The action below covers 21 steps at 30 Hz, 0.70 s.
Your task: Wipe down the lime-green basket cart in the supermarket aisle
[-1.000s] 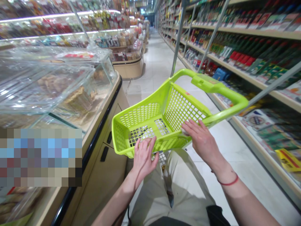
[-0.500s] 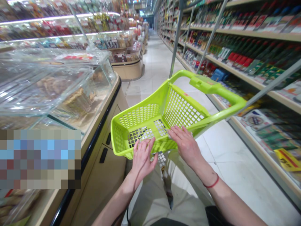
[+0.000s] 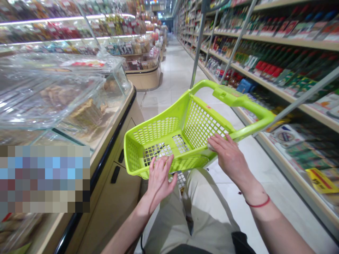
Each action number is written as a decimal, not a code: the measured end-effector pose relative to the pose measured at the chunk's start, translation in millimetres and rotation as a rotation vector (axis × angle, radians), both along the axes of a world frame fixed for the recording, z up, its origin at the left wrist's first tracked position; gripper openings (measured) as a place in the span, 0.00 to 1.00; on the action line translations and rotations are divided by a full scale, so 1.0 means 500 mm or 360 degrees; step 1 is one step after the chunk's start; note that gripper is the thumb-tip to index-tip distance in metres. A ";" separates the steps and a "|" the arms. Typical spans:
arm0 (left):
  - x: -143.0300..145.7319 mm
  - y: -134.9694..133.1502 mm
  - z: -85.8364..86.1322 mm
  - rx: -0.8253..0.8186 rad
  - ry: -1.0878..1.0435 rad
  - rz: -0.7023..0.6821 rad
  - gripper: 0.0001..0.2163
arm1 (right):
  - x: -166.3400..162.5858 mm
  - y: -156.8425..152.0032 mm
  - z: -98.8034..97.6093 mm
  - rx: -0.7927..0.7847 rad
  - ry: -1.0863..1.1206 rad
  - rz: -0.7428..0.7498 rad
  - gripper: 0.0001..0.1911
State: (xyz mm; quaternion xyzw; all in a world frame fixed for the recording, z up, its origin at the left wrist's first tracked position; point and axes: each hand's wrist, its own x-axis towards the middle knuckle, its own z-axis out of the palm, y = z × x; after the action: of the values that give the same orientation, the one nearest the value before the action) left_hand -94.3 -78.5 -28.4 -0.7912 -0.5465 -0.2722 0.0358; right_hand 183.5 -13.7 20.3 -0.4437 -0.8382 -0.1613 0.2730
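A lime-green plastic shopping cart (image 3: pixel 190 160) with a perforated basket stands at an angle before my knees, nothing lying in its basket. My left hand (image 3: pixel 159 176) is closed over the near rim, fingers bent over the inside and thumb outside. Farther right on the same rim lies my right hand (image 3: pixel 230 155), its fingers curled over a small white cloth or tissue (image 3: pixel 211 145) pressed against the rim. Most of that white piece is hidden under the fingers. Close beyond the right hand, the cart's handle (image 3: pixel 265 114) rises to the right.
On the left stands a display counter (image 3: pixel 111 123) with clear covers and a dark edge rail. Stocked shelves (image 3: pixel 280 88) run along the right, with a yellow price sign (image 3: pixel 323 180). Grey metal poles (image 3: pixel 198 49) rise beside the cart. A tiled aisle (image 3: pixel 172 63) stretches ahead.
My right hand has slid right along the near rim toward the handle, with the white piece under it. The left hand keeps its place on the rim. The handle end has shifted slightly left.
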 end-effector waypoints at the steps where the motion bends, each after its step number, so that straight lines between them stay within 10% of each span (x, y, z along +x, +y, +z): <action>1: 0.001 0.000 0.001 0.0003 0.0010 0.0003 0.29 | -0.007 -0.001 -0.003 0.0009 0.0006 0.0008 0.25; 21: 0.063 0.045 0.021 -0.0132 -0.0034 -0.0337 0.33 | -0.033 -0.014 -0.018 -0.0082 -0.0016 0.0149 0.29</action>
State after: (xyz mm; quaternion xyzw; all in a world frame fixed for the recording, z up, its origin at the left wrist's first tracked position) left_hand -62.9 -56.2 -18.1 -0.8423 -0.4710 -0.2602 -0.0317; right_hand 167.2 -20.6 11.3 -0.4100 -0.8633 -0.1289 0.2646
